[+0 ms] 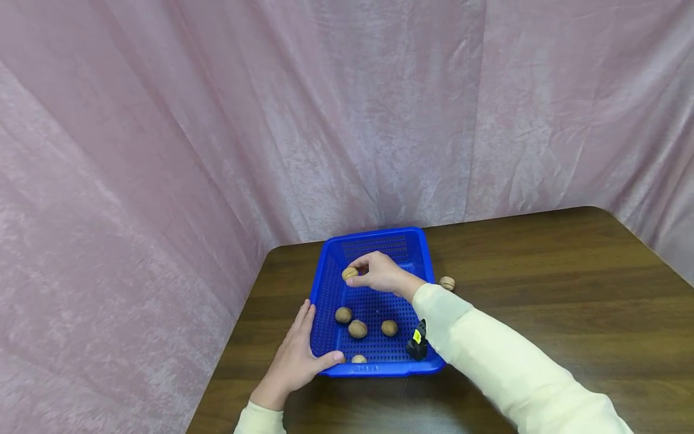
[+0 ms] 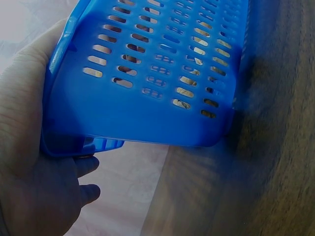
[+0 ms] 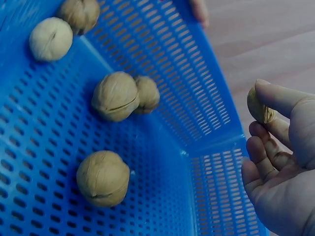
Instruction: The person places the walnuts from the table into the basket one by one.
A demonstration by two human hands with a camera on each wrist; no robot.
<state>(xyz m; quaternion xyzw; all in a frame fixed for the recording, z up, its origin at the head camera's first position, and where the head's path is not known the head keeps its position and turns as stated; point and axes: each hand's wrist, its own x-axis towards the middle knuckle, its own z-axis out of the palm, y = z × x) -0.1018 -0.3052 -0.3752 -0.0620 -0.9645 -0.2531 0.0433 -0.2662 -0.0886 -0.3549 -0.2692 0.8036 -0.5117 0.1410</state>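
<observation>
A walnut point(image 1: 349, 273) is pinched between the thumb and fingertips of my right hand point(image 1: 379, 272), above the far part of a blue plastic basket point(image 1: 374, 369). In the right wrist view the same walnut point(image 3: 257, 105) shows at the fingertips, higher than the basket floor. Several walnuts point(image 1: 358, 329) lie in the near half of the basket; one single walnut point(image 3: 103, 178) sits apart from a touching pair point(image 3: 115, 96). My left hand point(image 1: 295, 355) holds the basket's near left corner, thumb over the front rim and fingers along the outer left side.
Another walnut point(image 1: 447, 283) lies on the brown wooden table point(image 1: 542, 289), just right of the basket. Pink curtains point(image 1: 379, 120) hang behind the table and along its left. A black device point(image 1: 416, 343) is worn at the right wrist, over the basket's near right part.
</observation>
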